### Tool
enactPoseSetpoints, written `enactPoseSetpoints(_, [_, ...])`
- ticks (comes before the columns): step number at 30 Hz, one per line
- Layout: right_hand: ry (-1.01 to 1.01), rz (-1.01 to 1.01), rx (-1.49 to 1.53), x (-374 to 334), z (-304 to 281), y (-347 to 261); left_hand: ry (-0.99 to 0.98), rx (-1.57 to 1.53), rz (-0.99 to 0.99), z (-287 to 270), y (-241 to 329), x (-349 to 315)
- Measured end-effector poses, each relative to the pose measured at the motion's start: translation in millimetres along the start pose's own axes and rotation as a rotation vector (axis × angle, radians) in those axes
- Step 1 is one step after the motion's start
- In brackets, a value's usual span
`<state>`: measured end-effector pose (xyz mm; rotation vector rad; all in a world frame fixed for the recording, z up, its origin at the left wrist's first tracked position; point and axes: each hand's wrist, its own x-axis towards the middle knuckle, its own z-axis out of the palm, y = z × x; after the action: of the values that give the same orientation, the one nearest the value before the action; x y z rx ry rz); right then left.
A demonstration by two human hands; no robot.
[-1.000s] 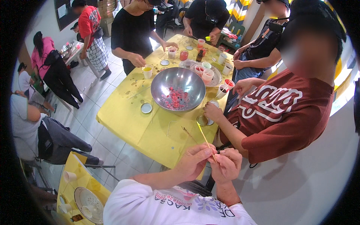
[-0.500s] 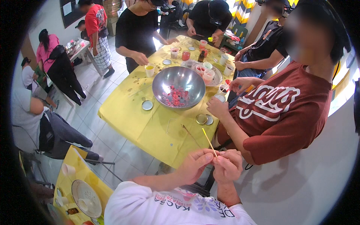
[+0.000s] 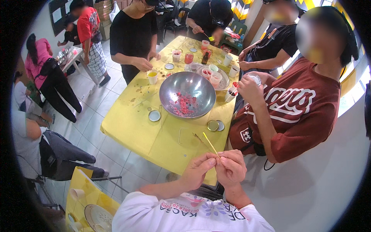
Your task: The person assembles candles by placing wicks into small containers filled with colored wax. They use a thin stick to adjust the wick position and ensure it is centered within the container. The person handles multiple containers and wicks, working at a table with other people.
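My left hand [image 3: 199, 169] and my right hand [image 3: 231, 166] meet above the near edge of the table, fingertips pinched together. Between them they grip a thin stick [image 3: 210, 142] with a bright yellow upper end, tilted up and to the left. Beside it runs a second, brownish stick [image 3: 200, 140]; whether it lies on the table or is held is unclear. Beyond my hands a large steel bowl [image 3: 166, 98] stands on the yellow-covered table [image 3: 135, 125], with red and pink pieces [image 3: 185, 103] at its bottom.
Several plastic cups of coloured liquid, such as a yellow one [image 3: 153, 78], surround the bowl. Flat metal lids [image 3: 154, 115] and a dark bottle [image 3: 205, 58] share the table. At right a person in a maroon shirt [image 3: 297, 112] stands close. A second yellow table [image 3: 75, 199] is lower left.
My hands keep their pinch on the stick, shifting only slightly. The person in maroon has lifted a small clear container toward their chest. Across the table, a person's hands have moved from the cup's surroundings.
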<state>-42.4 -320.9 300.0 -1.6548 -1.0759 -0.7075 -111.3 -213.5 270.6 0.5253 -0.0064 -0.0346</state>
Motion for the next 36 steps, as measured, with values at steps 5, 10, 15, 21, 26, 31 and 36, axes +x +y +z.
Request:
enactPoseSetpoints(5, [-0.028,-0.021,0.008,-14,25,-8,0.011,0.032,0.09,-24,5,-17])
enactPoseSetpoints(10, [-0.012,-0.05,0.005,-26,44,-18,-0.015,-0.001,0.113,-43,9,-30])
enactPoseSetpoints(15, [0.004,-0.077,-0.032,-36,54,-24,-0.05,0.011,0.115,-56,12,-40])
enactPoseSetpoints(21, [0.005,-0.098,-0.061,-44,58,-25,-0.1,0.019,0.117,-64,13,-43])
enactPoseSetpoints(26, [0.012,-0.103,-0.078,-46,62,-26,-0.069,0.037,0.116,-67,13,-44])
enactPoseSetpoints(31, [0.026,-0.118,-0.093,-51,66,-26,-0.108,0.021,0.115,-71,16,-46])
enactPoseSetpoints(36, [0.03,-0.118,-0.091,-52,67,-27,-0.109,0.026,0.104,-76,14,-45])
